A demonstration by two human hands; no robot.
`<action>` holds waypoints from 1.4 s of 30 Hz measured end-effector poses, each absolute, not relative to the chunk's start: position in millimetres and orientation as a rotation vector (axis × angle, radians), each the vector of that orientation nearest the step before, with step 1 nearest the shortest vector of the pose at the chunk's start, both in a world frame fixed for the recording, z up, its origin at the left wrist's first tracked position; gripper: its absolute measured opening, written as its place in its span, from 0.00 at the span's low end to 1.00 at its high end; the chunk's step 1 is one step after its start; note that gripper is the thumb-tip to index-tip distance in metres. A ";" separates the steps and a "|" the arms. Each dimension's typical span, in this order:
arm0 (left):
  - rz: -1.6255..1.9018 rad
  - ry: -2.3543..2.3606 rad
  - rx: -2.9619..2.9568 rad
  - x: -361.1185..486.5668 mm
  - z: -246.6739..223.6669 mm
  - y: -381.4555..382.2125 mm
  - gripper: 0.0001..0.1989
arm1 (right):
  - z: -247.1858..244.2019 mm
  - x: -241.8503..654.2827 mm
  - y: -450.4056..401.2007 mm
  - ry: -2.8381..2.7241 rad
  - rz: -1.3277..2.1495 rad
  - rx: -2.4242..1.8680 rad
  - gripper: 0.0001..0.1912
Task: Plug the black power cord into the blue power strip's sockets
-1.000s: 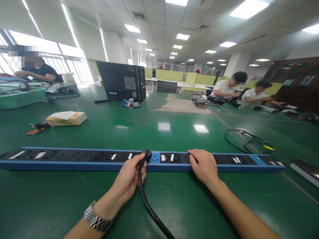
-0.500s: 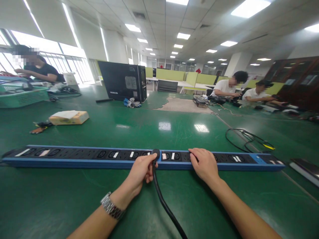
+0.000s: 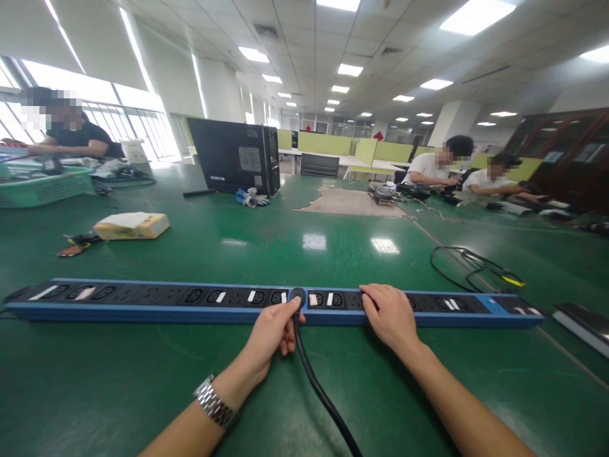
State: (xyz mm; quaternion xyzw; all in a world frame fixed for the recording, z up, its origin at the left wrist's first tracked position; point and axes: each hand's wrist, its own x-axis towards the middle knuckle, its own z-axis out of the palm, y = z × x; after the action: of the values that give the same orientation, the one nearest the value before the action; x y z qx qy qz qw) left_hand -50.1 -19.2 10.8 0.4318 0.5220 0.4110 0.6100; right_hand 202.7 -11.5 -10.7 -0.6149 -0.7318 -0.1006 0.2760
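A long blue and black power strip (image 3: 157,294) lies across the green table, its outlet face up, with white labels beside several sockets. At its middle, my left hand (image 3: 275,327) is closed on a round black power plug (image 3: 298,294), thumb on top and the other fingers curled below. The plug sits against the strip's face; how deep it is in cannot be seen. A thick black cable (image 3: 314,381) runs from it toward me. Right of the plug, my right hand (image 3: 391,312) grips the strip, fingers over its top and far edge.
Beyond the strip lie a tissue pack (image 3: 132,226), a black computer case (image 3: 233,155), gloves (image 3: 252,197) and a coiled black cable (image 3: 469,263). A green basket (image 3: 45,190) stands at left. A dark flat object (image 3: 583,324) lies at right. Several people work around the table.
My left hand has tilted slightly on the plug, the thumb a little lower, and its forearm and the cable have shifted slightly right. My right hand stays on the strip.
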 end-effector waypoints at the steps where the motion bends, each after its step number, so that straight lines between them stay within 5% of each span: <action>1: 0.955 1.197 0.996 -50.4 9.6 -19.6 0.23 | -10.6 203.1 -11.4 -1.970 -0.266 -1.651 0.16; 24: 0.981 0.955 0.993 -57.4 6.3 -23.1 0.19 | -12.7 205.3 -9.3 -1.972 -0.272 -1.649 0.15; 37: 1.622 0.846 0.727 -112.6 55.0 -12.4 0.15 | -11.1 206.7 -10.1 -1.992 -0.277 -1.642 0.15; 42: 1.225 1.107 0.609 -168.8 41.9 0.6 0.19 | -12.3 206.0 -9.3 -1.970 -0.288 -1.653 0.14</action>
State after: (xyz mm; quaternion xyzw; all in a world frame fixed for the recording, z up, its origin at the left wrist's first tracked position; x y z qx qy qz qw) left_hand -168.8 0.6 41.9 0.2667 0.4850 0.5365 0.6371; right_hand 206.0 -9.3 -12.3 -0.6143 -0.7324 -0.1071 0.2734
